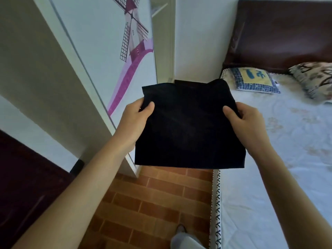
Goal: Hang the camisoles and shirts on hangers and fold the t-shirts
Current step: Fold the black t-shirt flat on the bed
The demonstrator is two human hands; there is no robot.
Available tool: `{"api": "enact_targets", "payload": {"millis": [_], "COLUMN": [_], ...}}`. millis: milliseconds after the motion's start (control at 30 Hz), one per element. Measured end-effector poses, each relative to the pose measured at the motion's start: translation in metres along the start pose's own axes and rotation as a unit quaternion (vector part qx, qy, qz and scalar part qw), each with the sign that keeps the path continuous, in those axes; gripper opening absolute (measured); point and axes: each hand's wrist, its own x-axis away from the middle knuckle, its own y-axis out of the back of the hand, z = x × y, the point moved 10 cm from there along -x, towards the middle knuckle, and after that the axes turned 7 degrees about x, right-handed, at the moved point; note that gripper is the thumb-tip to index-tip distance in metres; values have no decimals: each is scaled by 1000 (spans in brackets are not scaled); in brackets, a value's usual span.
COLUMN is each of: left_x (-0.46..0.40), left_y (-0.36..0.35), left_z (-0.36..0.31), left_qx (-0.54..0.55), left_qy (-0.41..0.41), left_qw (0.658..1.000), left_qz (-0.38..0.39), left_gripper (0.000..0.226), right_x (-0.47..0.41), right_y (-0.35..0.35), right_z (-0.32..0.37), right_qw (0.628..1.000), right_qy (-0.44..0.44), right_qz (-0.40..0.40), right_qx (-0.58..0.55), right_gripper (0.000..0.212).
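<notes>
a: holding a folded black garment (188, 126) in the air, both hands pinching it at its side edges.

b: which hand is where?

a: left hand (136, 117) grips the left edge, thumb on top and fingers curled under the cloth. right hand (249, 121) grips the right edge the same way, thumb lying on the top face.

b: is the garment on anything?

a: no, it hangs between the hands, roughly flat and tilted toward the camera, above the gap between wardrobe and bed. i can't tell if it's a t-shirt or something else; it is too dark to read any detail.

b: what's around the hands?

a: to the right of the right hand, the bed (269, 177) with a pale sheet. beyond that hand, a blue checked pillow (255, 79) and a patterned pillow (312, 78) against the dark headboard (280, 33). to the left of the left hand, a white wardrobe door (100, 42) with a windmill picture (133, 35). below the hands, a brick-pattern floor (152, 198), and a foot (181, 229) near the bottom edge.
</notes>
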Motion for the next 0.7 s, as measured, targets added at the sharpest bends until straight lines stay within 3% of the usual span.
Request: {"api": "enact_targets", "payload": {"millis": [400, 700], "left_x": [-191, -376], "left_y": [-82, -91], "left_z": [-5, -11], "left_qx": [2, 19], "left_qy": [1, -20], "left_qw": [998, 996], "left_qz": [70, 86], "left_gripper": [28, 23], "right_x": [-166, -329], "right_y": [5, -33], "right_z": [-45, -40], "right_qw": [997, 995], "right_qy": [-40, -30], "right_qz": [-37, -63], "right_qx": [48, 73], "right_gripper": [37, 22]}}
